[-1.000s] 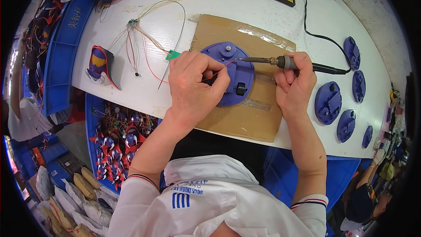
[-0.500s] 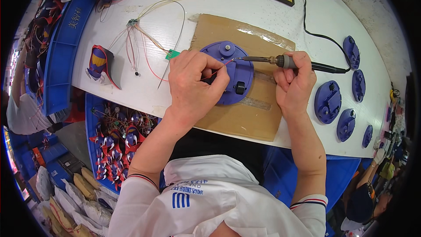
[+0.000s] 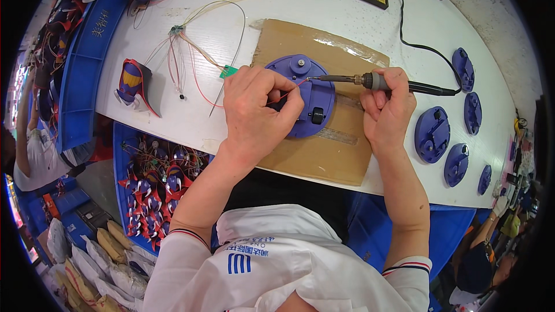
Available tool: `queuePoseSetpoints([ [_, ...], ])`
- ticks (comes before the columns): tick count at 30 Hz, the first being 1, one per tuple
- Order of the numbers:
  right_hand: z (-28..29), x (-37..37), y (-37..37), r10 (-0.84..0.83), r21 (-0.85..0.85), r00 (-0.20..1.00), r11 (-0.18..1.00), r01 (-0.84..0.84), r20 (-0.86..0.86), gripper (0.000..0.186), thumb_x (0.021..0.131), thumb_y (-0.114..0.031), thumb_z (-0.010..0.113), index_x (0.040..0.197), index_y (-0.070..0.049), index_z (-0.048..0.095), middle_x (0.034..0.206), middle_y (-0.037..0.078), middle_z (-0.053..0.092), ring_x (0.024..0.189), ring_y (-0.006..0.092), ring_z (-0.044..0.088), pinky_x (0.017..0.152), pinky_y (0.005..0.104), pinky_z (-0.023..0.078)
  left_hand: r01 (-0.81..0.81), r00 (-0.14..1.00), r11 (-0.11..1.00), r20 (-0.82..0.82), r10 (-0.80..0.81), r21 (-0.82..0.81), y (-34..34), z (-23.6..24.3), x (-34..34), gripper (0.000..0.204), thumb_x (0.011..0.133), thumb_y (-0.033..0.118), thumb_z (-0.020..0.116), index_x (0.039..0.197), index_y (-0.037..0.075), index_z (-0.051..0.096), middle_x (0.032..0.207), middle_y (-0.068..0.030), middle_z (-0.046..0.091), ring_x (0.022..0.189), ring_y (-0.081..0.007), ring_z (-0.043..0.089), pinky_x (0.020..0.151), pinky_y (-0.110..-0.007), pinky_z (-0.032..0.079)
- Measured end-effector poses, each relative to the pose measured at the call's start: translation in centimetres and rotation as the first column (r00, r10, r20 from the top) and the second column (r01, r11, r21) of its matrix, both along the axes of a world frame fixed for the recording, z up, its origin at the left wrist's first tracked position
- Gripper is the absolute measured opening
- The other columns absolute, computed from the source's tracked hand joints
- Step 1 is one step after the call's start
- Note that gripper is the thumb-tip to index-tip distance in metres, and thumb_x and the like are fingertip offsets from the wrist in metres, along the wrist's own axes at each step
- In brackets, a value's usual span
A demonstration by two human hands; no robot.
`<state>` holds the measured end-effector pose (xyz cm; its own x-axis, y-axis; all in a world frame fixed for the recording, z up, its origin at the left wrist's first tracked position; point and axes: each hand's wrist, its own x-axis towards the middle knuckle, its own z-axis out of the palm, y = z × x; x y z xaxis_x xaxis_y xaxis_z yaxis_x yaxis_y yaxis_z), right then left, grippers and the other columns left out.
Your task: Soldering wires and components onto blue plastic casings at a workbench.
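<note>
**Both hands at work, seen from above**

The left hand lies palm down, knuckles up, its fingers curled inward and its thumb and fingertips pinched together at the right edge of the hand. Its bare forearm runs back and down to a white sleeve with a striped cuff. The right hand is closed in a pen-like grip, thumb and forefinger meeting at the top of the fist. Its forearm drops nearly straight to the lower edge. The two hands sit near each other, not touching.
</note>
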<state>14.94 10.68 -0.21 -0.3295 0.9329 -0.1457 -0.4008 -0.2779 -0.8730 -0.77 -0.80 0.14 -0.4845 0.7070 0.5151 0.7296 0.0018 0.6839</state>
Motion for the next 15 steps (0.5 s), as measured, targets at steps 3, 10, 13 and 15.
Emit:
queuePoseSetpoints([
  [3, 0.09, -0.01, -0.01, 0.003, -0.016, 1.000, 1.000, -0.003, -0.005, 0.020, 0.094, -0.022, 0.050, 0.087, -0.006, 0.060, 0.051, -0.004, 0.034, 0.040, 0.0037, 0.021, 0.040, 0.0196, 0.020, -0.005, 1.000, 1.000, -0.009, 0.005, -0.003, -0.04, -0.10, -0.03, 0.019, 0.063, -0.002, 0.067, 0.065, 0.013, 0.055, 0.058, 0.0060, 0.043, 0.058, -0.0109, 0.039, 0.068, -0.025, 0.033],
  [10, 0.19, 0.41, 0.26, 0.011, -0.051, 0.998, 0.999, -0.014, -0.063, 0.021, 0.094, -0.023, 0.050, 0.088, -0.006, 0.060, 0.051, -0.004, 0.034, 0.039, 0.0038, 0.021, 0.041, 0.0200, 0.019, -0.004, 0.998, 1.000, -0.062, 0.004, -0.013, 0.01, -0.20, -0.13, 0.018, 0.063, -0.001, 0.068, 0.066, 0.013, 0.057, 0.061, 0.0053, 0.045, 0.062, -0.0118, 0.040, 0.068, -0.025, 0.033],
  [13, 0.24, 0.40, 0.21, 0.013, -0.052, 0.998, 0.998, -0.016, -0.058, 0.021, 0.094, -0.024, 0.049, 0.088, -0.006, 0.060, 0.051, -0.005, 0.034, 0.039, 0.0039, 0.021, 0.041, 0.0201, 0.020, -0.018, 0.996, 1.000, -0.090, 0.017, -0.010, -0.04, -0.04, -0.14, 0.017, 0.063, 0.000, 0.068, 0.067, 0.013, 0.058, 0.063, 0.0048, 0.047, 0.064, -0.0126, 0.042, 0.069, -0.026, 0.033],
  [15, 0.21, 0.26, 0.20, 0.013, -0.061, 0.998, 0.998, -0.017, -0.065, 0.021, 0.094, -0.024, 0.049, 0.088, -0.006, 0.060, 0.051, -0.005, 0.034, 0.039, 0.0039, 0.021, 0.041, 0.0200, 0.020, -0.018, 0.995, 1.000, -0.095, 0.017, -0.011, -0.07, 0.03, -0.15, 0.016, 0.064, 0.000, 0.068, 0.068, 0.012, 0.059, 0.064, 0.0045, 0.048, 0.065, -0.0129, 0.042, 0.069, -0.026, 0.034],
])
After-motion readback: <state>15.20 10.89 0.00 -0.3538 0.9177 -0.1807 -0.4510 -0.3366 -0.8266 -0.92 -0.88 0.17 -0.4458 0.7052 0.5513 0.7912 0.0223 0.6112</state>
